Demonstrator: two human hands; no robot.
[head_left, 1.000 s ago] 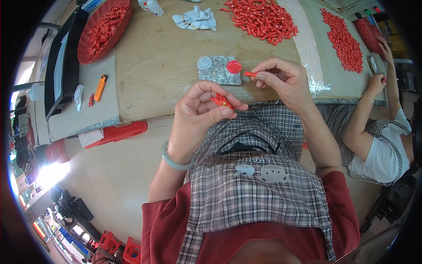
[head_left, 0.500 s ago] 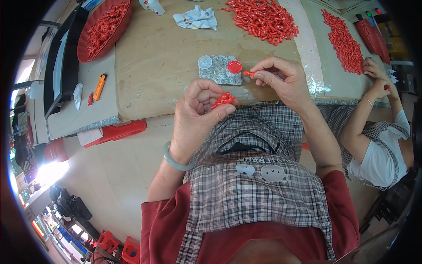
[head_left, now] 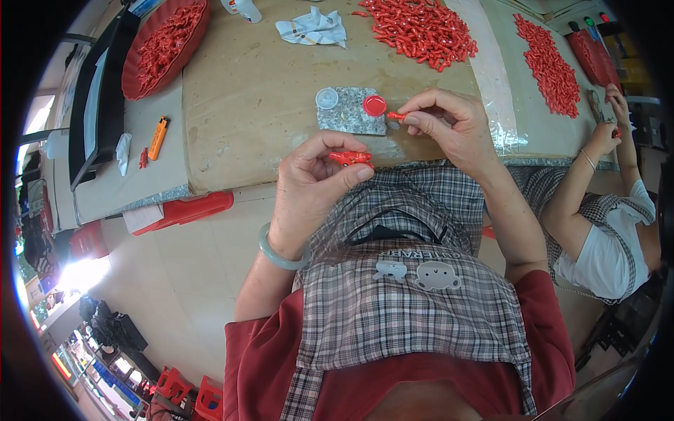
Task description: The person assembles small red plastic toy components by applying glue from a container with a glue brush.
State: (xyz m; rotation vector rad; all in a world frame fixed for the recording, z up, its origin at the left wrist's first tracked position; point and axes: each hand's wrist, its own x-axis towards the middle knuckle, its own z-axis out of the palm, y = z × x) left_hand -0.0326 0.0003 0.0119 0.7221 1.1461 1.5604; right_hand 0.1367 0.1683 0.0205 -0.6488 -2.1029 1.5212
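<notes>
Between thumb and fingers, my left hand (head_left: 306, 168) pinches a small glossy red figurine (head_left: 349, 158) just in front of the table edge. My right hand (head_left: 455, 128) grips a small, slim red piece (head_left: 397, 116), whose tip is close to the right side of a shallow round cap with red contents (head_left: 375, 106). That cap sits on a speckled grey stone slab (head_left: 351, 123), and a whitish translucent cap (head_left: 326, 98) rests at the slab's left. I cannot make out the exact shape of either red part.
A large heap of red pieces (head_left: 421, 35) lies at the back; another heap (head_left: 549, 70) is farther right, near a co-worker's hands (head_left: 609, 119). At left are a red basin (head_left: 130, 74), an orange cutter (head_left: 159, 138) and a crumpled cloth (head_left: 313, 29) farther back.
The figurine in my left hand has turned and now lies more level between the fingers. My right hand has barely moved. The co-worker's hands have shifted.
</notes>
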